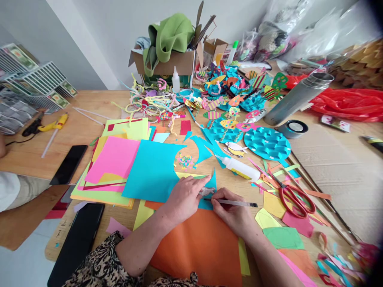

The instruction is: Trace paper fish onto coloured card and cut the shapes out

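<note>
My left hand [187, 194] lies flat with its fingers stretched out, pressing on a blue paper sheet [152, 171] with a curved cut edge. By its fingertips, a small grey-white fish-shaped cutout [207, 191] rests on the blue paper, partly covered. My right hand [230, 207] pinches a slim clear pen [239, 203] with a dark end, its other end at the lower edge of the cutout. Under both wrists is a large orange sheet [200, 243]. A small heap of coloured confetti [185, 161] sits just beyond my left hand.
Red-handled scissors [295, 199] lie right among paper scraps, near a white glue bottle [241, 168]. Blue scaled discs [267, 143] and a steel flask [299, 97] stand behind. Left are stacked coloured papers [112, 159], two phones [76, 243], a yellow glue gun [54, 123] and another person's arm [24, 223].
</note>
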Demonstrator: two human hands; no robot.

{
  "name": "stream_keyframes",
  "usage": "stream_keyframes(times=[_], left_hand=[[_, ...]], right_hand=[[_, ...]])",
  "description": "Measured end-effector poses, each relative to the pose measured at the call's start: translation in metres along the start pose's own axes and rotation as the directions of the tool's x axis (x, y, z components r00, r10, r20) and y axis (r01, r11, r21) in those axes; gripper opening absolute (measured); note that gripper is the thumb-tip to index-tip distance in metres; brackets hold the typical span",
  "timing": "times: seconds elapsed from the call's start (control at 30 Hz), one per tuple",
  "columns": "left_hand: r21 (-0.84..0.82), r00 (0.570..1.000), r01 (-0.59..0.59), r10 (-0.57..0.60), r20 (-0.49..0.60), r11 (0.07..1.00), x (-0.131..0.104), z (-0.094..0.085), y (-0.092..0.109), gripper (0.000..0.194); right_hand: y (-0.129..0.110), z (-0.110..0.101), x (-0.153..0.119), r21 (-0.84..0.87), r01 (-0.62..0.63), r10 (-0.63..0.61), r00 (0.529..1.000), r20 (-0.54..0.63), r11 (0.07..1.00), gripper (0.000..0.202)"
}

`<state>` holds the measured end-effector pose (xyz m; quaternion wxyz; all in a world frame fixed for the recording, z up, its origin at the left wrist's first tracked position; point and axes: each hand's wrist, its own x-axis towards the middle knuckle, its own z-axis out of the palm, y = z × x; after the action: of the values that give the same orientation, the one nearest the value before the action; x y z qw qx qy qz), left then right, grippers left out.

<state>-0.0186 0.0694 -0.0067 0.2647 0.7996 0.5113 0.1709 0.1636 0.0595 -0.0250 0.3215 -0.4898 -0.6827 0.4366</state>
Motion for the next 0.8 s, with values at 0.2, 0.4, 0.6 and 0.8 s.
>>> stream_keyframes(times=[0.2,0.4,0.6,0.8], left_hand=[[-0.001,1.000,0.004,-0.004,0.007,1.000,0.0001,-0.0011,0.0006,0.059],[0.001,1.000,0.002,-0.002,0.004,1.000,-0.0008,0.0006,0.0000,0.059],[-0.001,1.000,-0.006,0.006,0.002,1.000,-0.0002,0.0003,-0.0002,0.060],[0.013,1.000,0.007,-0.007,0.006,1.000,0.0009,0.0004,-0.0007,0.061]], right_hand=[[0.0023,0.0005,-0.0005,0.022,-0.002,0.002,1.000,0.005,1.000,0.016],[0.0042,0.0010,0.0004,0.012,-0.003,0.003,1.000,0.000,1.000,0.016],[0.0043,0.0003,-0.0013,0.032,0.001,0.000,1.000,-0.013,1.000,0.016],[0.0003,-0.0030,-0.0018,0.023,0.022,-0.020,0.996,-0.092,0.999,0.016]])
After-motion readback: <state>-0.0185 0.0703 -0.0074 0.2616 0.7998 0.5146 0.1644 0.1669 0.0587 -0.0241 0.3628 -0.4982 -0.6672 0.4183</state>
